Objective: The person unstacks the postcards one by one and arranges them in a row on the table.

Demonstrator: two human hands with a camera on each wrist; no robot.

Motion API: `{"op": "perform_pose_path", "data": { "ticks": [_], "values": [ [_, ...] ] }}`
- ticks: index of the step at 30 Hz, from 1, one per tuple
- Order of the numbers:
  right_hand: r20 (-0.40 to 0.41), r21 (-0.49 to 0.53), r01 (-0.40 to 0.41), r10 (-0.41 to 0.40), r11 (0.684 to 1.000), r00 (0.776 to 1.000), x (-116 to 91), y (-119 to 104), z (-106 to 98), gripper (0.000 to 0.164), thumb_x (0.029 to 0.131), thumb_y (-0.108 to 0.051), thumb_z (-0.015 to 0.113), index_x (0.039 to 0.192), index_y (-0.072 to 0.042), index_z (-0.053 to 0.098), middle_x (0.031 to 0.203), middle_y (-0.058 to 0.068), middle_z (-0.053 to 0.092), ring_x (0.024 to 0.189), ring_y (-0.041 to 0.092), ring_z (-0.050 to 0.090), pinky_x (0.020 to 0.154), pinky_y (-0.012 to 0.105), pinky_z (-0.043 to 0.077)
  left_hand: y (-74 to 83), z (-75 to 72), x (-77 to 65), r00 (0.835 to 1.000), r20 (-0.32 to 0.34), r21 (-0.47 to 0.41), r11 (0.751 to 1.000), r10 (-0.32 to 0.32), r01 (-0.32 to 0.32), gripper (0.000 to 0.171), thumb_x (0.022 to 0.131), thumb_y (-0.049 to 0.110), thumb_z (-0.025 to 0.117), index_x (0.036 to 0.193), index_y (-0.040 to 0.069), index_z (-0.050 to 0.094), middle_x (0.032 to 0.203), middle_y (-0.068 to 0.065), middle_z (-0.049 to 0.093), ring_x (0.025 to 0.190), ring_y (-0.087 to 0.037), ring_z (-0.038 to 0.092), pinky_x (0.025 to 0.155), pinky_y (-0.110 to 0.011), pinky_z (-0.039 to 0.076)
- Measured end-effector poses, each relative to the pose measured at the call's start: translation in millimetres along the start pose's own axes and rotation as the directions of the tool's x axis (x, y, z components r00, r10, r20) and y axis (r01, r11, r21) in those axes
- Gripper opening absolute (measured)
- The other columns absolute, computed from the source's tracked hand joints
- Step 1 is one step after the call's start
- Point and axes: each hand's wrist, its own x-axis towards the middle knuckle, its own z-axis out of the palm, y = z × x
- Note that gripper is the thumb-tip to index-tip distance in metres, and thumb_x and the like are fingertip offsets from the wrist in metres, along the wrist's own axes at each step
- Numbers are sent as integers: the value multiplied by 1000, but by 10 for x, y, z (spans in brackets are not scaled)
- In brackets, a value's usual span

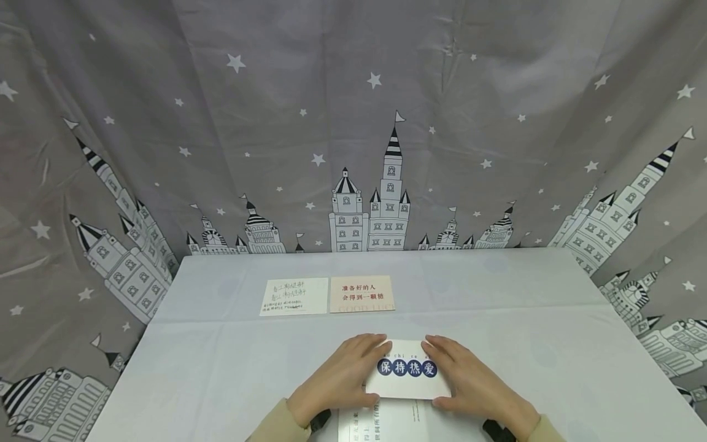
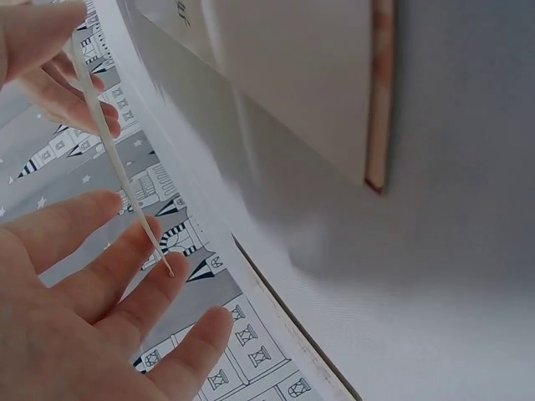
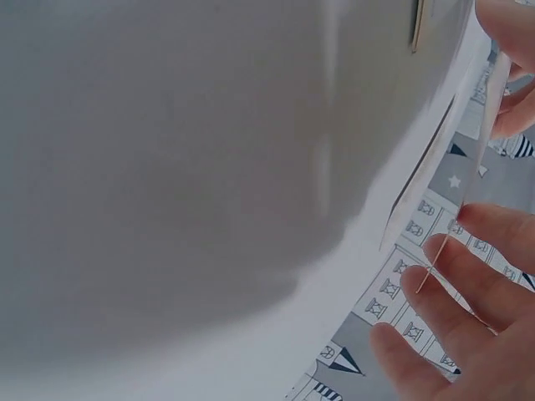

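Note:
A white card (image 1: 409,388) with a row of dark blue circles bearing white characters is held between both hands above the table. My left hand (image 1: 341,376) grips its left edge, and my right hand (image 1: 471,379) grips its right edge. From the wrist views the card appears nearly edge-on, as a thin strip (image 2: 121,167) against the left fingers and a thin strip (image 3: 476,159) against the right fingers. Under it, near the front of the table, lies a white sheet or stack with vertical printed writing (image 1: 394,422), partly hidden by the held card.
Farther back on the white-covered table (image 1: 497,294) two cards lie side by side: a cream card with handwriting-style lines (image 1: 294,296) and a beige card with red characters (image 1: 363,294). A grey curtain (image 1: 331,73) printed with castles and stars hangs behind and at the sides.

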Motion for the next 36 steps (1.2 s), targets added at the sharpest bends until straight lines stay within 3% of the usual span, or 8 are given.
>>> {"op": "perform_pose_path", "data": {
  "ticks": [7,36],
  "values": [
    [4,-20,-1,1,1000,1000,25,78,12,91,69,-42,81,140,2,44,142,18,43,128,35,42,104,48,38,-34,36,86,1000,12,22,1000,-6,6,88,71,39,79,143,7,41,145,-9,42,132,-25,38,110,-51,26],
    [-9,-40,5,-6,999,1000,153,398,-65,92,67,-36,84,138,7,44,139,24,44,126,40,43,102,53,37,-118,119,504,999,41,94,995,-35,31,90,68,41,81,143,7,43,145,-8,42,133,-24,37,110,-45,27]
  ]
}}
